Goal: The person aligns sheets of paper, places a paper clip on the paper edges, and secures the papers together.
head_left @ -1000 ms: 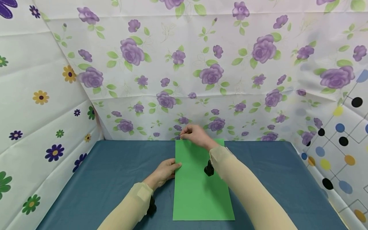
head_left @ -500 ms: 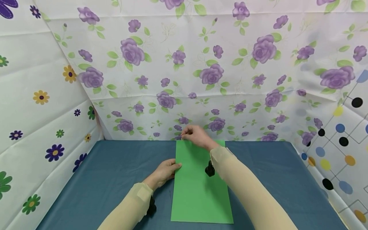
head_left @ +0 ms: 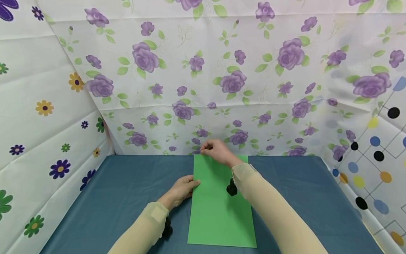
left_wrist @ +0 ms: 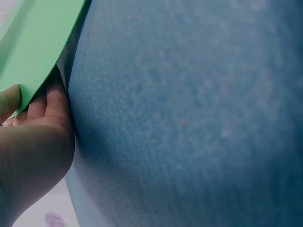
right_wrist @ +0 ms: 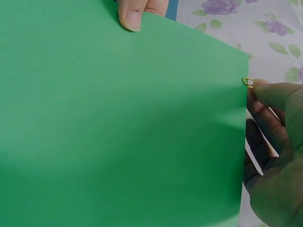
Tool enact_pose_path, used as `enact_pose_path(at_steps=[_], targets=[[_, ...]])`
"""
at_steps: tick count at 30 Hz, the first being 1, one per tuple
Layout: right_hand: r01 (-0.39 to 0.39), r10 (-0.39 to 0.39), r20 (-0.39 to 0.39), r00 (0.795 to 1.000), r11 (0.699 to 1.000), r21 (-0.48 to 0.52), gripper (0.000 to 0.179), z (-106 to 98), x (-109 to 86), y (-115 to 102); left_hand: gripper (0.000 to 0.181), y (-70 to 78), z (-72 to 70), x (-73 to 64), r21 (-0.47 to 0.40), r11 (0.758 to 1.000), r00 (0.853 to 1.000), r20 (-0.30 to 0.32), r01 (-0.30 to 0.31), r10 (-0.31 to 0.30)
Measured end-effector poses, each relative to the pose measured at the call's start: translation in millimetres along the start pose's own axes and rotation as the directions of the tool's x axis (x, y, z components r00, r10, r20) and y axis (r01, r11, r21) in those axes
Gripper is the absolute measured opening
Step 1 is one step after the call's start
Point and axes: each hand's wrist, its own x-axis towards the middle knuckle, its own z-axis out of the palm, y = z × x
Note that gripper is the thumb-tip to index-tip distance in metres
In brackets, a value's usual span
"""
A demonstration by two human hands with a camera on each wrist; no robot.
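A green sheet of paper (head_left: 222,211) lies lengthwise before me, its far end lifted off the table. My left hand (head_left: 180,190) pinches its left edge; in the left wrist view the thumb (left_wrist: 9,101) is on top and the fingers (left_wrist: 57,101) curl beneath. At the sheet's far edge, near the left corner, my right hand (head_left: 219,151) pinches a small yellow paper clip (right_wrist: 248,82) between thumb and finger. The clip's rounded end overlaps the edge of the paper, as the right wrist view shows.
A blue cloth covers the table (head_left: 142,173). White floral sheeting (head_left: 203,88) stands behind its far edge, with a flower-patterned panel (head_left: 47,134) on the left and a dotted panel (head_left: 380,158) on the right. A black wrist camera (head_left: 232,187) hangs over the paper.
The near end of the green paper has swung slightly left and towards me. Both hands stay almost where they were, still holding the paper and the clip.
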Motion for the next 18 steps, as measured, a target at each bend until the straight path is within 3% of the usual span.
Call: enact_pose_path(at_steps=[6, 13, 18], targets=[[0.0, 0.0, 0.018, 1.0, 1.0, 0.002, 0.009, 0, 0.4, 5, 0.04, 0.6, 0.2, -1.0, 0.007, 1.0, 1.0, -0.002, -0.007, 0.007], [0.004, -0.004, 0.061, 0.998, 1.0, -0.007, 0.029, -8, -7.6, 8, 0.039, -0.9, -0.9, 0.3, 0.003, 1.0, 1.0, -0.003, 0.0, 0.0], [0.028, -0.022, 0.084, 0.996, 0.997, -0.071, 0.038, -12, -13.1, 12, 0.038, -2.8, -1.5, 1.9, 0.0, 1.0, 1.0, 0.0, -0.002, 0.002]])
